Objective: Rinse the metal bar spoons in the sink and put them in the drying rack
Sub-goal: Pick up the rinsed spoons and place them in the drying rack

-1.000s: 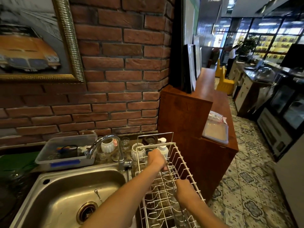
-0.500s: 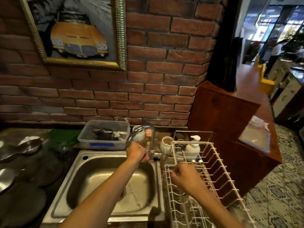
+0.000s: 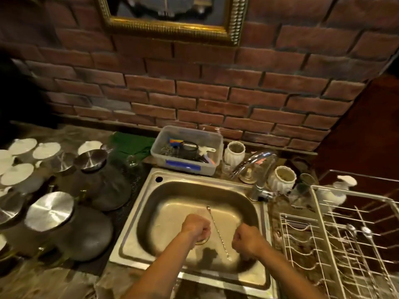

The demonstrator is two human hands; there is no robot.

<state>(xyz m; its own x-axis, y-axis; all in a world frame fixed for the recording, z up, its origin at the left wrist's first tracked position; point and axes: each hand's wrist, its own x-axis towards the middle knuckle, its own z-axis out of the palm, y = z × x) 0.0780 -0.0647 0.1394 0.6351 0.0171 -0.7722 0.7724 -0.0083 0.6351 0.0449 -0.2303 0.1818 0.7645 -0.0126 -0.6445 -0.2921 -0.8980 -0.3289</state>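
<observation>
Hovering low in the stainless steel sink basin (image 3: 149,203), both fists curled: left hand (image 3: 196,227) over the drain, right hand (image 3: 246,239) near the right wall. Lying between them, a long thin twisted metal bar spoon (image 3: 217,230), one end pointing toward the back wall, the other near the front. Cannot tell whether either set of fingers is pinching it; fingers tucked under and blurred, seemingly just beside the stem.

Judging the risks: slipping of the thin wet stem during pickup, sliding toward the drain opening under the left hand; knocking the stem's far end against the curved chrome faucet (image 3: 258,169) while lifting; dropping through the wide gaps of the white wire drying rack (image 3: 336,240) if laid crosswise badly.

Judging room: basin walls closing in on both wrists, faucet spout overhanging the back right corner, white ribbed ceramic cup (image 3: 281,180) just beside the faucet base. Open path running up and right over the sink rim to the rack.
</observation>
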